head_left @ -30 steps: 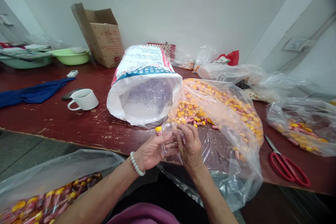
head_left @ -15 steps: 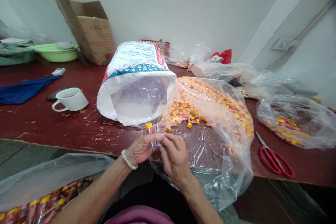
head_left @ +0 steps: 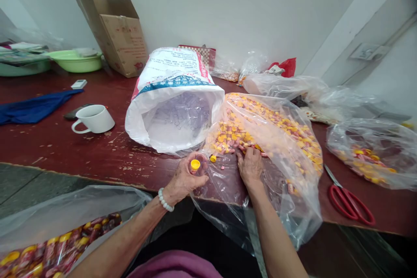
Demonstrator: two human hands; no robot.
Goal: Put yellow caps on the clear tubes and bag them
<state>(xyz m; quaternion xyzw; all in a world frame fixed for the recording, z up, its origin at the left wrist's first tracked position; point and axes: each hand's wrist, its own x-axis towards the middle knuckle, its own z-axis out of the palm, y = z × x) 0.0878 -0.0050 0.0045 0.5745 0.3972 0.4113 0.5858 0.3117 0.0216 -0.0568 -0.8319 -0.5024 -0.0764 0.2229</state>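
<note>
My left hand [head_left: 186, 174] is closed around a small yellow-capped tube [head_left: 195, 165], its cap facing up at me. Clear plastic shows beside the cap within the same grip, its outline hard to make out. Over at the opening of a clear bag [head_left: 280, 115], my right hand [head_left: 251, 166] reaches down with bent fingers at the edge of a pile of yellow-capped tubes [head_left: 233, 132]. Its fingertips are hidden among them. One loose yellow-capped piece [head_left: 213, 158] lies between my hands. Behind my left hand, a white woven sack [head_left: 140, 126] lies open with clear plastic pieces [head_left: 182, 113] inside.
Red-handled scissors [head_left: 350, 204] lie at the right, near another clear bag [head_left: 387, 139] of capped tubes. A white mug [head_left: 97, 120] and a blue cloth [head_left: 35, 106] are at the left. Below the table edge, a large bag [head_left: 94, 200] holds filled capped tubes. A cardboard box [head_left: 125, 43] stands behind.
My right hand has left my left hand and moved right to the pile of capped tubes. My left hand has turned, so the yellow cap now faces me. The view has shifted slightly.
</note>
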